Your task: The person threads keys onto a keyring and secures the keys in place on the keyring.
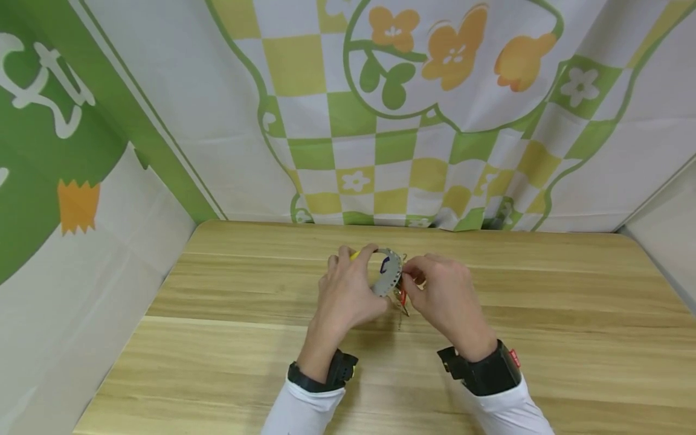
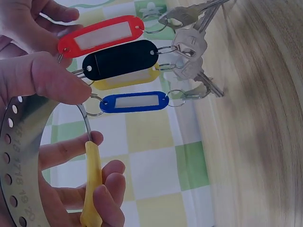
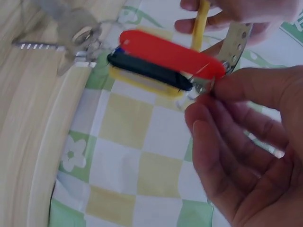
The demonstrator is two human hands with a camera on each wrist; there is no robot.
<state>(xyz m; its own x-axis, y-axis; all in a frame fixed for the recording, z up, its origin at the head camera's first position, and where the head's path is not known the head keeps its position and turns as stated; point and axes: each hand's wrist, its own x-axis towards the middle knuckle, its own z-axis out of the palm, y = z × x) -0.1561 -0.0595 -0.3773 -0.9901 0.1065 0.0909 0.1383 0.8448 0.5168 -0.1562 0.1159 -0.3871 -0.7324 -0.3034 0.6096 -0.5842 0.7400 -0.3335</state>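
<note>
A flat metal ring plate (image 1: 388,279) with numbered holes along its edge is held up over the table by my left hand (image 1: 348,296). The left fingers curl round its yellow handle (image 2: 93,179), with the thumb against the plate. Red (image 2: 102,37), black (image 2: 120,59), yellow (image 2: 127,80) and blue (image 2: 135,102) key tags hang by split rings near the plate's edge, each linked to keys (image 2: 189,43). My right hand (image 1: 443,296) pinches a small metal ring at the red tag's end, close beside the plate. Whether that ring passes through a hole is hidden.
Below the hands lies a wooden table (image 1: 228,356). A patterned cloth (image 1: 402,145) with green and yellow checks hangs behind its far edge, and another printed cloth (image 1: 49,290) stands along the left side.
</note>
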